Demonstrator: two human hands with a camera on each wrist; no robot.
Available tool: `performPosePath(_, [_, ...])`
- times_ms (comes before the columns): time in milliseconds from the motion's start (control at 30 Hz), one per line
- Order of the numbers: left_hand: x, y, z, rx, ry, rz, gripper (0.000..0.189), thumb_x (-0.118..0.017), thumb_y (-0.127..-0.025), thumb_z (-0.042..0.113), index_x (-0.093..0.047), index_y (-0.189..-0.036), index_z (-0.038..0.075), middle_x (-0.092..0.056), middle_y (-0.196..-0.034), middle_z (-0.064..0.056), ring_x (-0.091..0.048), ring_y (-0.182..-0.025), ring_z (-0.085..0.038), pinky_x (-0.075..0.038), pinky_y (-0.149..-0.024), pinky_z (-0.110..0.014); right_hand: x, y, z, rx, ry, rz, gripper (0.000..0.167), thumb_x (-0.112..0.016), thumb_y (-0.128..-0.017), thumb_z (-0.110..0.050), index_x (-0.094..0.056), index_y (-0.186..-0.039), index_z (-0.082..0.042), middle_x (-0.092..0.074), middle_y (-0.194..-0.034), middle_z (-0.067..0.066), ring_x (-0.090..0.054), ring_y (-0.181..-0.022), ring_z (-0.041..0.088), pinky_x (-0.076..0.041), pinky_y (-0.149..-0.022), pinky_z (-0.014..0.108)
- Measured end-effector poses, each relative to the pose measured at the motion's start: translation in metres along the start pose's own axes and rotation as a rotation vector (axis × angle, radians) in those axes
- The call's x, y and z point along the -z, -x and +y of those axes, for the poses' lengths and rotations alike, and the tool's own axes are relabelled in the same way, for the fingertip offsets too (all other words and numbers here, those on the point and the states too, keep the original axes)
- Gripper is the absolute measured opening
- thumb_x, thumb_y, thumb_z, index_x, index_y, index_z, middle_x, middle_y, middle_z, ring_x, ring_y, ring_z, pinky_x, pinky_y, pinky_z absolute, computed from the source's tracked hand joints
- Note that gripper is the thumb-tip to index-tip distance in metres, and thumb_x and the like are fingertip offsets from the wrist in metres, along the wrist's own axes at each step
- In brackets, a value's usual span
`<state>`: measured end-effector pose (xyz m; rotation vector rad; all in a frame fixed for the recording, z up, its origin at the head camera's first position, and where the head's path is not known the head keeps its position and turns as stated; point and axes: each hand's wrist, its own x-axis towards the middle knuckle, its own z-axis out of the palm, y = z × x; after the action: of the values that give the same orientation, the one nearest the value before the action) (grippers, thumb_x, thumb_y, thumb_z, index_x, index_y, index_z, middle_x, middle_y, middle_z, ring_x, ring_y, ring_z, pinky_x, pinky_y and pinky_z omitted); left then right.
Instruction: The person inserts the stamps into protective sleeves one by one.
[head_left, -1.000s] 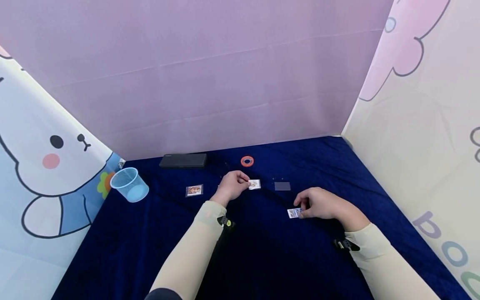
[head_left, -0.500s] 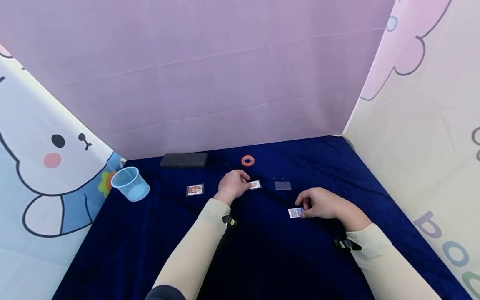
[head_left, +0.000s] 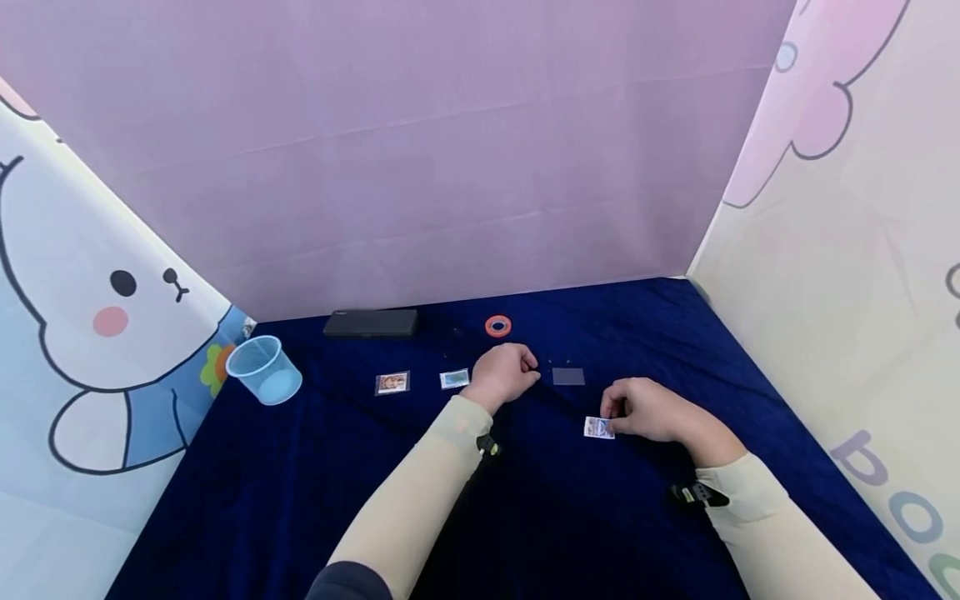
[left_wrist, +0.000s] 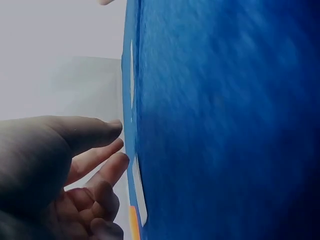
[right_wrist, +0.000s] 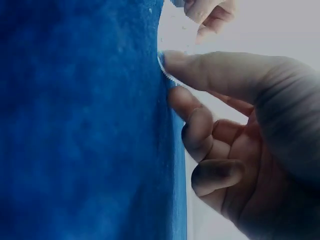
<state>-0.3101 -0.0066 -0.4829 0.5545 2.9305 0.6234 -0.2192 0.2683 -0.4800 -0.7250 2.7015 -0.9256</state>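
Right hand [head_left: 651, 408] pinching rectangular, serrated-edged stamp [head_left: 597, 427], left hand [head_left: 504, 372] relaxed, loose-fingered, velvety blue cloth [head_left: 255, 500]

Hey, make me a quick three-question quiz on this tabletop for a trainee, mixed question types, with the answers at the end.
1. What does the right hand hold?
2. True or false: the tape lies apart from the black case.
3. Fill in the blank: from the person's viewpoint, the blue bin stands to the ____ of the black case.

Key: 1. A stamp with toothed edges. 2. True. 3. Left.
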Motion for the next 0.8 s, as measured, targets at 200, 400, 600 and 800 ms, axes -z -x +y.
performPosePath(200, [-0.004, -0.001, 0.007, -0.061, 0.024, 0.02, 0.01, -0.079, -0.096, 0.037, -0.075, -0.101, 0.029, -0.068, -0.091, 0.017, -0.063, -0.082, -0.003, -0.053, -0.078, -0.029, 0.016, 0.007, 0.019, -0.005, -0.189, 0.019, 0.006, -0.078, -0.095, -0.009, -0.074, -0.093, -0.013, -0.067, -0.08, 0.0, -0.059, -0.064, 0.014, -0.052, -0.058, 0.03])
performPosePath(400, [-0.008, 0.0, 0.013, -0.098, 0.022, -0.003, 0.011, -0.078, -0.096, 0.036, -0.075, -0.104, 0.028, -0.069, -0.094, 0.016, -0.064, -0.086, -0.004, -0.053, -0.081, -0.029, 0.034, 0.017, 0.039, -0.06, -0.248, 0.309, 0.006, -0.077, -0.097, -0.011, -0.074, -0.099, -0.007, -0.071, -0.086, 0.01, -0.063, -0.067, 0.017, -0.053, -0.059, 0.03])
performPosePath(600, [-0.014, -0.002, 0.022, -0.118, 0.002, -0.048, 0.021, -0.078, -0.096, 0.038, -0.073, -0.113, 0.028, -0.068, -0.104, 0.013, -0.064, -0.094, -0.006, -0.052, -0.085, -0.03, 0.048, 0.025, 0.048, -0.19, -0.255, 0.691, 0.019, -0.077, -0.098, -0.018, -0.072, -0.104, -0.001, -0.073, -0.084, 0.005, -0.066, -0.063, 0.018, -0.05, -0.057, 0.025])
performPosePath(800, [-0.015, -0.002, 0.031, -0.122, -0.014, -0.05, 0.024, -0.079, -0.095, 0.039, -0.073, -0.117, 0.028, -0.067, -0.108, 0.012, -0.064, -0.097, -0.006, -0.053, -0.086, -0.029, 0.056, 0.032, 0.058, -0.244, -0.412, 0.877, 0.025, -0.075, -0.099, -0.016, -0.068, -0.109, 0.006, -0.068, -0.081, -0.013, -0.063, -0.061, 0.008, -0.051, -0.058, 0.021])
